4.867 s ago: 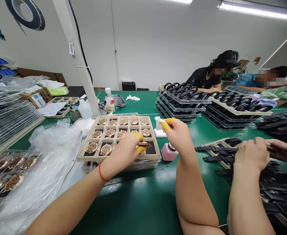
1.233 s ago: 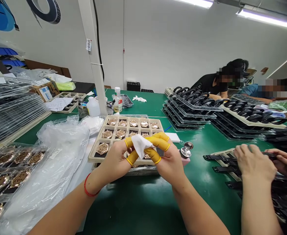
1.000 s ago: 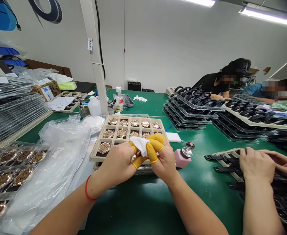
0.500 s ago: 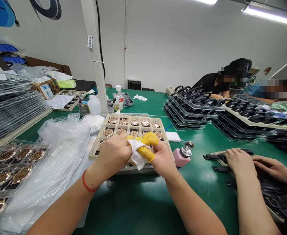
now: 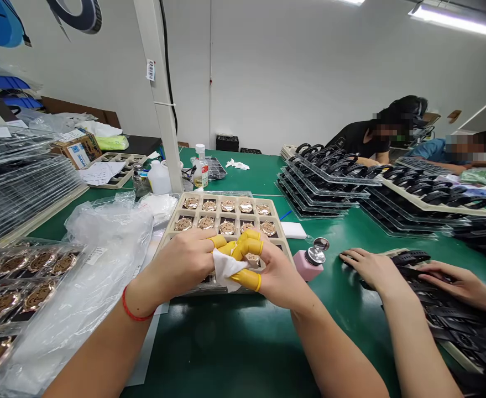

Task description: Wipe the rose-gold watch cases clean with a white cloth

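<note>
Seen from the head camera, the person's left hand (image 5: 176, 271) and right hand (image 5: 278, 279) meet low over a beige tray (image 5: 221, 196), their fingers curled and clenched together. Yellow finger cots (image 5: 249, 247) cover several fingertips. A white wipe (image 5: 225, 270) is pinched between the hands, and a rose-gold medallion (image 5: 251, 258) sits among the right hand's covered fingers, just beside the wipe and partly hidden. More medallions (image 5: 227, 226) lie in the tray's compartments just beyond the fingers. A red string bracelet (image 5: 131, 313) circles the left wrist. To the right stands a pink dispenser bottle (image 5: 306, 264). Further right, a co-worker's two hands (image 5: 371, 269) rest on black watch straps (image 5: 437, 318), apart from the person's own.
</note>
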`<state>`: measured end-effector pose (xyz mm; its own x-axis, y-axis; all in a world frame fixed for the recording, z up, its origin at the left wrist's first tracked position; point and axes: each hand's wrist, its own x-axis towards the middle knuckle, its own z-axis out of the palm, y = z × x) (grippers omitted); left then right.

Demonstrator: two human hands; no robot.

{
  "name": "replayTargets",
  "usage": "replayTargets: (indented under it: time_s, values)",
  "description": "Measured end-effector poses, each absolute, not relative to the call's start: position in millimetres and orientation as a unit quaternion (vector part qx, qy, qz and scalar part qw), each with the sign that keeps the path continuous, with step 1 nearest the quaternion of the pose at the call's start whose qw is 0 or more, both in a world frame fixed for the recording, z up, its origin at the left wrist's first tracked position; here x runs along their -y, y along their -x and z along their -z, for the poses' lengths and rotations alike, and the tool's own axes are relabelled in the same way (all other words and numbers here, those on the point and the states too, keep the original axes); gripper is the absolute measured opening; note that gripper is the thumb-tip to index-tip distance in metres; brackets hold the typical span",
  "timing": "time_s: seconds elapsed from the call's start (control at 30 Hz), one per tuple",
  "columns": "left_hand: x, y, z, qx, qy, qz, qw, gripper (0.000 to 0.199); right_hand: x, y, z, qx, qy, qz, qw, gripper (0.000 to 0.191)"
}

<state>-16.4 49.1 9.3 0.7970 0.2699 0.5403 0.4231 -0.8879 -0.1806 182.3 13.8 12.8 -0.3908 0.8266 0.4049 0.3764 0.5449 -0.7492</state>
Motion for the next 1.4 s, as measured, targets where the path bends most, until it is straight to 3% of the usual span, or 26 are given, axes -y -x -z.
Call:
replayTargets:
  time_s: [0.63, 0.83, 0.93, 1.0, 1.17, 1.3, 1.4]
  values:
    - [-47.2, 12.6, -9.1, 0.076, 0.916, 0.384, -0.091, 0.009, -5.4, -199.0, -19.0, 0.769, 0.222, -0.415, 0.433, 0.011]
    - [-43.3, 5.3, -8.0, 0.094, 0.88, 0.443, -0.141, 0.011, -5.3, -193.7, -12.2, 0.781, 0.237, -0.327, 0.476, 0.025]
    - [-38.9, 2.5, -11.0, 0.146, 0.869, 0.452, -0.141, 0.012, -6.4, -189.3, -7.9, 0.796, 0.295, -0.179, 0.498, 0.032]
    - [-35.4, 2.9, -15.0, 0.179, 0.889, 0.396, -0.143, 0.013, -7.8, -187.4, -6.3, 0.794, 0.309, -0.123, 0.509, 0.027]
    - [-28.1, 2.8, -20.0, 0.233, 0.926, 0.289, -0.072, 0.033, -9.0, -184.0, -2.8, 0.768, 0.319, -0.129, 0.54, 0.008]
    - [-26.9, -1.3, -14.8, 0.279, 0.915, 0.293, -0.015, 0.025, -8.8, -180.5, 1.8, 0.755, 0.34, -0.087, 0.554, 0.022]
    - [-27.7, -1.7, -12.8, 0.313, 0.887, 0.339, -0.004, 0.018, -8.0, -177.3, 1.8, 0.758, 0.35, -0.09, 0.543, 0.018]
